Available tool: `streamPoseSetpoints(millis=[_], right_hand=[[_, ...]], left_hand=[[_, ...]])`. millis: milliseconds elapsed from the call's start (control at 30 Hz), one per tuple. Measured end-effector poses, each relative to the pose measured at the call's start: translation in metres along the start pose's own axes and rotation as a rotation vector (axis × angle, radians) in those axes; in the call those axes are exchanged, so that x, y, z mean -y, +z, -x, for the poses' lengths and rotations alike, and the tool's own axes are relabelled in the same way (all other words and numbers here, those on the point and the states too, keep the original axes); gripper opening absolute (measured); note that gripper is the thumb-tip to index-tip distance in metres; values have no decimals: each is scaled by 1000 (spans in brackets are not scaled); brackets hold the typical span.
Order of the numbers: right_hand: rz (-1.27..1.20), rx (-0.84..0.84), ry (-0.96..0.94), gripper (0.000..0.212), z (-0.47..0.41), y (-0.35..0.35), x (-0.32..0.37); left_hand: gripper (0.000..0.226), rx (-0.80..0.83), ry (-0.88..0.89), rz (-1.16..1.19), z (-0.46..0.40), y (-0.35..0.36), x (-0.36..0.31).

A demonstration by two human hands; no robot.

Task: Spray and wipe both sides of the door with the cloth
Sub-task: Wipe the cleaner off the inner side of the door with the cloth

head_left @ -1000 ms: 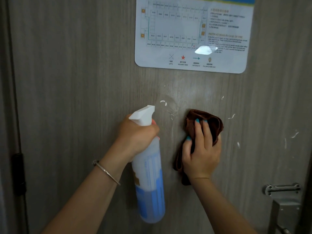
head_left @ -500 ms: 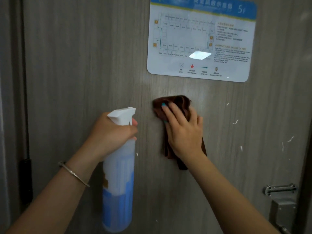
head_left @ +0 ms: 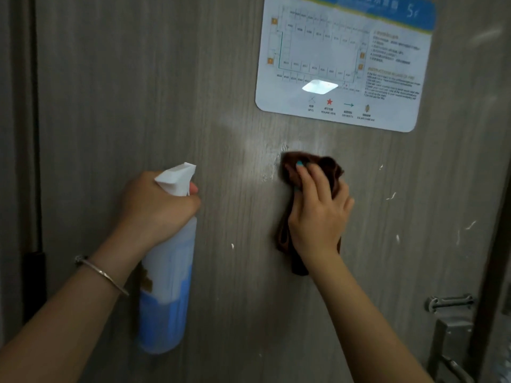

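The left hand [head_left: 157, 205] is curled round the neck of a spray bottle [head_left: 166, 286], one fingertip at the trigger below the white nozzle, which points toward the door [head_left: 138, 92]. The bottle hangs upright, its lower part blue; the label on it is too blurred to read. A thin bracelet [head_left: 102, 273] circles the left wrist.

The right hand [head_left: 318, 214] presses a brown cloth [head_left: 329, 167] flat against the grey wood-grain door, fingers stretched over the cloth, nails painted teal. The cloth bunches above the fingertips and a fold trails down below the palm. Just left of the cloth, white streaks [head_left: 276, 164] of what looks like foam or spray lie on the door, and small white flecks dot the surface to the right.

Above the cloth a sign [head_left: 343, 59] is stuck to the door: a floor plan with a blue header reading "5F", a red star marked "YOU ARE HERE", and "LIFTS" under a cross symbol; the finer text is blurred. A light glare sits on its lower middle.

At lower right are a metal latch [head_left: 449, 302] and a handle [head_left: 453, 355]. A dark hinge [head_left: 34, 283] shows at the left edge.
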State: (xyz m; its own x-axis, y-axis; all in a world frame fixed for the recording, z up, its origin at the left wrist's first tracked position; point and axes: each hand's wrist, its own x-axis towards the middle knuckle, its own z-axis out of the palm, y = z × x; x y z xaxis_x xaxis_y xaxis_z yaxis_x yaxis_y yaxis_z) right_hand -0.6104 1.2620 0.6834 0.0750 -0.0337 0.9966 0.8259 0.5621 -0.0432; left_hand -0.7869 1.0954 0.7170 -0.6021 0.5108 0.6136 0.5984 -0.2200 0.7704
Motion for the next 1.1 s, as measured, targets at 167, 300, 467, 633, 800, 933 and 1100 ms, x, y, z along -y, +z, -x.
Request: streamPoseSetpoints(millis=[167, 300, 467, 633, 800, 933, 1100], right_hand=[[-3, -21, 42, 40, 11, -1, 2], [41, 19, -25, 40, 55, -13, -5], [89, 36, 34, 38, -4, -12, -4], [67, 38, -37, 40, 6, -13, -1], [103, 48, -94, 37, 20, -17, -8], [62, -13, 27, 33, -3, -13, -2], [76, 20, -54, 44, 42, -15, 3]], left_hand=[[12, -13, 2, 21, 2, 13, 1], [13, -32, -13, 38, 4, 13, 3], [14, -14, -32, 49, 3, 13, 2], [8, -19, -37, 16, 2, 15, 4], [9, 3, -37, 3, 2, 14, 2], [9, 9, -45, 8, 0, 12, 2], [11, -3, -47, 5, 1, 11, 2]])
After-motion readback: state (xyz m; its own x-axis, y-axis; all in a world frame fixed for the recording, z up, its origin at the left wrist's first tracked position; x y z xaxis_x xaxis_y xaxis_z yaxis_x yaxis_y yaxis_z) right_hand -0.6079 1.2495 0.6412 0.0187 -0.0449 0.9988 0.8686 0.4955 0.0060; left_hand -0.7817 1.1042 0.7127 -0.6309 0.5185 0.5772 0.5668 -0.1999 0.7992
